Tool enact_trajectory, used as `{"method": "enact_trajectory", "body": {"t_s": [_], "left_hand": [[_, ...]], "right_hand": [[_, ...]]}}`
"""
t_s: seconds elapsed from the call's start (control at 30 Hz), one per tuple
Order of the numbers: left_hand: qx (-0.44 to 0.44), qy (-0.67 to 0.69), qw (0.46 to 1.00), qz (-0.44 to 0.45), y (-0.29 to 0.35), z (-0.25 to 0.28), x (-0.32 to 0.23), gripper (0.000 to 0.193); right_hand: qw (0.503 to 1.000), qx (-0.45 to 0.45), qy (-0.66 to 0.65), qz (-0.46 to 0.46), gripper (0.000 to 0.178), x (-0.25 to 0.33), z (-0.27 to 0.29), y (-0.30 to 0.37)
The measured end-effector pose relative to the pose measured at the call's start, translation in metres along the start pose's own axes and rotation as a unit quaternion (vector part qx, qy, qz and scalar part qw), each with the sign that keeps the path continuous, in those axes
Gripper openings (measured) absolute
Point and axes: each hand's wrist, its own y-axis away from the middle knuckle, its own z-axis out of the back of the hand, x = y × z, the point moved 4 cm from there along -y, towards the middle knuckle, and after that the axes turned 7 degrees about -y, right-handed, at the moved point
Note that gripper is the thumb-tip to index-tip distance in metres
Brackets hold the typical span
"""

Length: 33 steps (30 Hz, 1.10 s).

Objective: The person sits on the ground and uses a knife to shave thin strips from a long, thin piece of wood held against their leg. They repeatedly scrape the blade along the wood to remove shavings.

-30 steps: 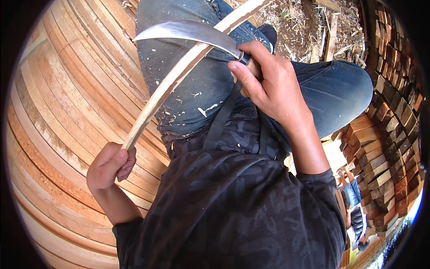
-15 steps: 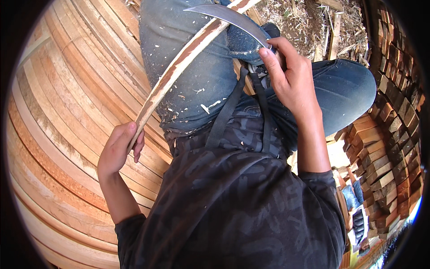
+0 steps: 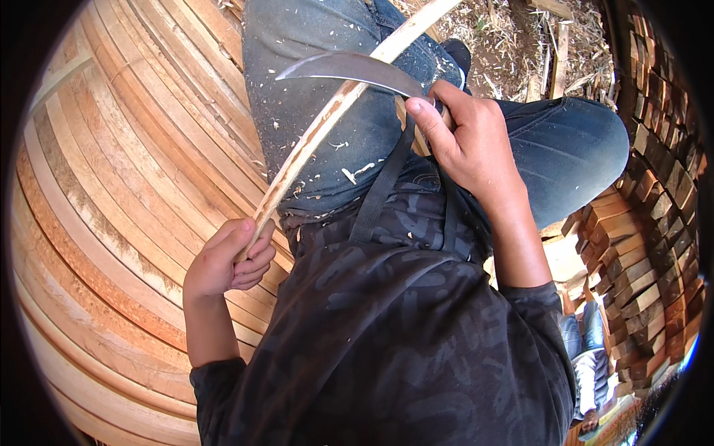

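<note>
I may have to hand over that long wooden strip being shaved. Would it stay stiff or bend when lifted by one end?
The wooden strip looks thin and long, so it would probably flex and feel light. Its freshly shaved face may be smooth, perhaps a little slippery. The left hand grips one end; the right hand holds the curved knife against it.

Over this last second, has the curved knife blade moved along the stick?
Yes. The curved blade has swept back down the wooden stick toward the person's lap, and now lies across the stick over the blue-jeaned thigh.

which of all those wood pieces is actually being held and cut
The long pale stick lying across the person's lap: the left hand grips its lower end and the right hand sets a curved blade on it. The planks and stacked blocks lie untouched.
</note>
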Motion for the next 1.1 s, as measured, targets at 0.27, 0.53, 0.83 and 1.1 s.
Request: {"method": "enact_trajectory", "body": {"t_s": [0.27,0.53,0.83,1.1], "left_hand": [[0.025,-0.011,1.0,0.002,-0.004,-0.008,0.006,0.046],[0.035,-0.022,0.999,-0.008,-0.004,-0.012,0.006,0.045],[0.068,0.006,0.997,0.021,-0.006,-0.021,0.01,0.034],[0.056,0.007,0.998,0.037,-0.002,-0.023,0.007,0.039]], "right_hand": [[0.997,-0.011,0.082,0.001,0.055,-0.001,-0.01,0.002],[0.962,-0.164,0.17,-0.135,0.063,-0.043,0.02,-0.014],[0.986,-0.069,0.15,-0.033,0.061,-0.016,0.014,-0.005],[0.952,-0.188,0.213,-0.114,0.069,-0.081,0.06,-0.03]]}}
